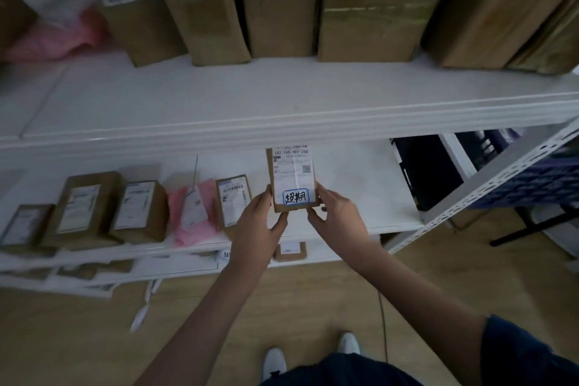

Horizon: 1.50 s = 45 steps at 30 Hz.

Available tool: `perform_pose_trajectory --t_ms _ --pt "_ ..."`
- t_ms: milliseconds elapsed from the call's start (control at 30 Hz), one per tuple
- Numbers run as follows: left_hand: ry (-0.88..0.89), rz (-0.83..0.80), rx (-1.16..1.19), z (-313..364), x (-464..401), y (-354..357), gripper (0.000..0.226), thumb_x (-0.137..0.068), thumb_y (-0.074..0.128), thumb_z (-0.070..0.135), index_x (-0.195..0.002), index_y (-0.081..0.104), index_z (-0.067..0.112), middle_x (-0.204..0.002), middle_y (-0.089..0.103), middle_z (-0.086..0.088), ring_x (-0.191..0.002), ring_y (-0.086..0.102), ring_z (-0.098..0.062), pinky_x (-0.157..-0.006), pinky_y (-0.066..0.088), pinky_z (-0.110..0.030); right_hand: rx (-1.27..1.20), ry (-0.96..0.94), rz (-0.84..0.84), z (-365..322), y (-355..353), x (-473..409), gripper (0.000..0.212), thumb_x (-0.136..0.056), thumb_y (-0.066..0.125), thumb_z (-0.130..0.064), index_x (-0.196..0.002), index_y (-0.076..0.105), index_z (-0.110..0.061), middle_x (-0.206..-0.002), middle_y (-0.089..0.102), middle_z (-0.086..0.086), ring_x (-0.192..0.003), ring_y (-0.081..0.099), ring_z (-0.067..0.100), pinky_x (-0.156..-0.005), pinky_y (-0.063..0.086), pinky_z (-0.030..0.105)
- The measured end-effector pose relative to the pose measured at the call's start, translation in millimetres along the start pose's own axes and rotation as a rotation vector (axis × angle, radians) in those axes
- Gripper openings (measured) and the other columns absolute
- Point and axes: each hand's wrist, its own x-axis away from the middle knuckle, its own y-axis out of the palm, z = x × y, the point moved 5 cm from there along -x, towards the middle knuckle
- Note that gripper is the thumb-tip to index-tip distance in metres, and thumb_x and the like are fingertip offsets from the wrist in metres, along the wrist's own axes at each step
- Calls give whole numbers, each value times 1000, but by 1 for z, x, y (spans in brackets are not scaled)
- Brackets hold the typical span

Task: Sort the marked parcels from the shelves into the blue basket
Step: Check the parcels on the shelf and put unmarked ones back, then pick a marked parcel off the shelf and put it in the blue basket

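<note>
A small brown cardboard parcel [293, 177] with a white shipping label and a blue-framed handwritten sticker sits at the front of the middle shelf [360, 185]. My left hand [257, 226] grips its lower left corner and my right hand [335, 213] grips its lower right corner, thumbs under the near edge. A blue basket [529, 178] shows dimly at the right, beyond the shelf's perforated post.
Several labelled brown boxes [138, 210] and a pink bag [194, 213] line the middle shelf to the left. Large cardboard boxes [369, 6] stand on the upper shelf. A lower shelf holds another small box [289, 251]. A dark bin [423, 169] sits at the shelf's right end.
</note>
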Motion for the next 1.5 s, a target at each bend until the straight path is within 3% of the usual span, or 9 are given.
perform_pose_trajectory --t_ms 67,200,500,567,733,900,1100,1267,1500 --pt "3 9 21 1 3 -2 62 -90 73 19 -147 50 13 -123 68 -3 -101 66 -22 -84 52 -26 -2 18 -4 -1 2 2 54 -85 66 -12 -137 53 -18 -103 71 2 -88 67 20 -74 57 40" --pt "46 -41 77 7 8 10 64 -89 74 17 -148 48 13 -126 65 -5 -114 63 -21 -88 59 -40 30 118 -20 13 -3 13 44 -87 67 -24 -129 56 -22 -107 69 -4 -92 66 12 -77 58 35" --pt "200 -441 131 92 55 125 59 -91 72 32 -146 53 21 -137 62 5 -124 59 -14 -103 51 -29 66 537 108 93 -77 148 45 -82 71 -29 -125 60 -33 -108 70 -13 -91 66 7 -77 56 28" --pt "274 -539 129 126 71 156 57 -91 73 30 -144 55 20 -134 63 7 -122 58 -11 -99 46 -19 83 643 132 117 -100 189 46 -81 72 -30 -126 60 -35 -107 71 -14 -89 67 7 -78 56 28" --pt "449 -704 95 218 103 227 39 -88 72 33 -124 64 21 -117 66 7 -108 63 -14 -85 49 -20 115 802 271 168 -168 270 47 -75 71 -32 -122 62 -37 -102 70 -17 -88 66 6 -76 55 26" --pt "551 -660 63 324 94 275 38 -88 73 35 -121 65 18 -109 66 5 -97 65 -16 -70 38 -17 150 821 327 232 -257 285 41 -75 67 -35 -116 65 -33 -100 71 -12 -87 65 9 -77 53 28" --pt "516 -490 90 418 39 312 42 -91 71 39 -126 64 17 -115 66 3 -99 66 -17 -74 54 -29 162 734 323 291 -364 227 28 -76 66 -31 -103 67 -23 -93 71 -2 -86 65 21 -75 51 35" --pt "438 -371 80 463 -25 339 52 -93 70 33 -140 56 18 -129 63 3 -114 63 -21 -80 54 -35 151 621 280 342 -420 159 29 -79 71 -30 -107 66 -24 -97 70 -5 -86 64 16 -71 49 32" --pt "370 -306 73 489 -116 416 47 -93 67 41 -134 60 19 -117 67 4 -107 64 -16 -80 57 -34 194 489 163 438 -460 65 32 -83 70 -28 -113 64 -24 -102 70 -6 -88 65 14 -72 54 33"
